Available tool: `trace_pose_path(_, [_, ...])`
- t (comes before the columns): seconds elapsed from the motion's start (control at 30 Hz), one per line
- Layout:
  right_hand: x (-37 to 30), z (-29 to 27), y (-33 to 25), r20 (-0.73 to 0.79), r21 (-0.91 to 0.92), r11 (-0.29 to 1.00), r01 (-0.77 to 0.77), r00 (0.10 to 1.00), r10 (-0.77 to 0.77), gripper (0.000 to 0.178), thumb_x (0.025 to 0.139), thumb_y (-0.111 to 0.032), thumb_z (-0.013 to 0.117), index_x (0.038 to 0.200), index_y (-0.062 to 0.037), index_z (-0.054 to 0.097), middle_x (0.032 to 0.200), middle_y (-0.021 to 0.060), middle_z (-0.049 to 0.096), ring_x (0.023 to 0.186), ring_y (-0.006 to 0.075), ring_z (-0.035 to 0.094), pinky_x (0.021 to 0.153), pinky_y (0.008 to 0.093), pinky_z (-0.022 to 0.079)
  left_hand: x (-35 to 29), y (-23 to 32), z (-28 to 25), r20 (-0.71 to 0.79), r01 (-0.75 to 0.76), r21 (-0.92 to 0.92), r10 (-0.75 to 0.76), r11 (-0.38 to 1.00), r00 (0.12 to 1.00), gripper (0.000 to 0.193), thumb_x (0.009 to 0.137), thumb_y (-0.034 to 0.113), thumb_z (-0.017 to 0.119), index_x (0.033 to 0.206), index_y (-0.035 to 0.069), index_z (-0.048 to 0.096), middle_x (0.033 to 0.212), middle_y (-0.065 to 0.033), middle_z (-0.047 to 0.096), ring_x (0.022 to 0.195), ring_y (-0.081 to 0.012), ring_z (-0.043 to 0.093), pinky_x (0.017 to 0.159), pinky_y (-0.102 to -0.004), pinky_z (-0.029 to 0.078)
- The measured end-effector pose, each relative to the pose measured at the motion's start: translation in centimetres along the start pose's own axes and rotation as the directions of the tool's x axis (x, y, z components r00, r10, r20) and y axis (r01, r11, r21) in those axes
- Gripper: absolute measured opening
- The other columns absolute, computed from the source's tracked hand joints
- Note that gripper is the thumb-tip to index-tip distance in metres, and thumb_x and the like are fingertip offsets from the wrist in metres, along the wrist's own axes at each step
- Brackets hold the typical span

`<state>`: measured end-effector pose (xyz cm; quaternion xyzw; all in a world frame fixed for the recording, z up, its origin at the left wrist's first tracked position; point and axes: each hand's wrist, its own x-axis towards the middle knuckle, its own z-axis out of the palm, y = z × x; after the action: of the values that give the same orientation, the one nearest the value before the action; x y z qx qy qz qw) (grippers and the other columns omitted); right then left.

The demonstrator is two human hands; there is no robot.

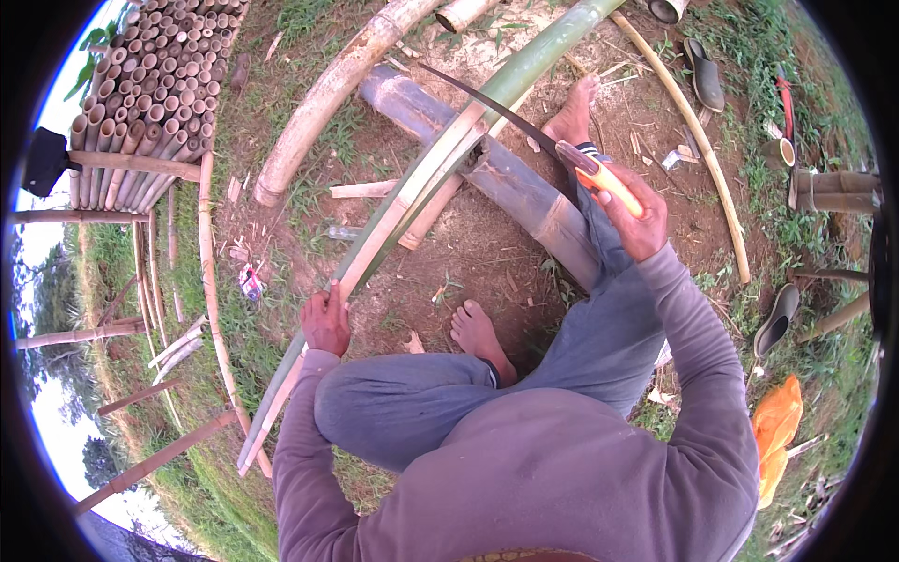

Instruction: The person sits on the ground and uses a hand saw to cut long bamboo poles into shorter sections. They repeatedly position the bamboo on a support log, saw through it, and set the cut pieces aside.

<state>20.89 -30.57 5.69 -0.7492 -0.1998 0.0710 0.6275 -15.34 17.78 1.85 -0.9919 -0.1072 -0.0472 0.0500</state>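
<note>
A long green bamboo pole point(548, 51) slants across the view, split lengthwise on its nearer stretch, where the pale inner face shows. My left hand point(327, 323) is closed around a split bamboo length point(407, 199) beside my left knee. My right hand point(637, 208) grips the orange handle of a long knife point(506, 114). Its dark, thin, curved blade crosses the pole near where the split starts; whether the edge sits in the bamboo I cannot tell. Under the pole lies a thick greyish bamboo log point(534, 201), cracked open at its middle.
Thick dry bamboo point(323, 108) lies at the far left of the pole. A thin curved stick point(698, 140) lies to the right. Stacked bamboo tubes point(154, 89) fill a rack. Two dark clogs point(704, 75) and an orange bag point(777, 431) lie on the right. My bare feet point(478, 332) rest on dirt.
</note>
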Motion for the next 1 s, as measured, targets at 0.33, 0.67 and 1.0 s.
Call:
trace_pose_path(0.33, [1.0,-2.4,2.1,0.080,0.071,0.996,-0.062,0.995,0.056,0.039,0.103,-0.012,0.075,0.139,0.0025,0.071,0.133,0.0118,0.075,0.121,0.0184,0.070,0.106,0.0336,0.054,-0.3,0.1,0.1,0.020,0.015,0.018,-0.015,1.000,1.000,0.068,0.095,0.020,0.076,0.160,0.010,0.057,0.116,-0.0113,0.060,0.106,-0.0336,0.058,0.094,-0.0494,0.044])
trace_pose_path(0.67, [2.8,-1.2,4.5,0.091,0.054,0.997,-0.053,0.995,0.048,0.040,0.103,-0.012,0.073,0.140,0.0021,0.070,0.128,0.0112,0.076,0.106,0.0146,0.072,0.093,0.0283,0.059,0.1,0.6,-0.3,0.037,0.025,0.014,-0.025,1.000,0.999,0.067,0.095,0.018,0.076,0.159,0.009,0.058,0.117,-0.0116,0.060,0.106,-0.0332,0.058,0.094,-0.0494,0.045])
trace_pose_path(1.0, [6.3,2.8,4.2,0.048,0.001,0.997,0.078,0.996,-0.078,0.039,0.101,-0.011,0.076,0.138,0.0012,0.072,0.127,0.0118,0.077,0.113,0.0166,0.072,0.101,0.0323,0.056,0.4,0.4,0.0,0.078,0.052,0.010,-0.052,0.999,0.996,0.067,0.094,0.017,0.076,0.158,0.009,0.058,0.117,-0.0115,0.059,0.107,-0.0331,0.059,0.095,-0.0497,0.044])
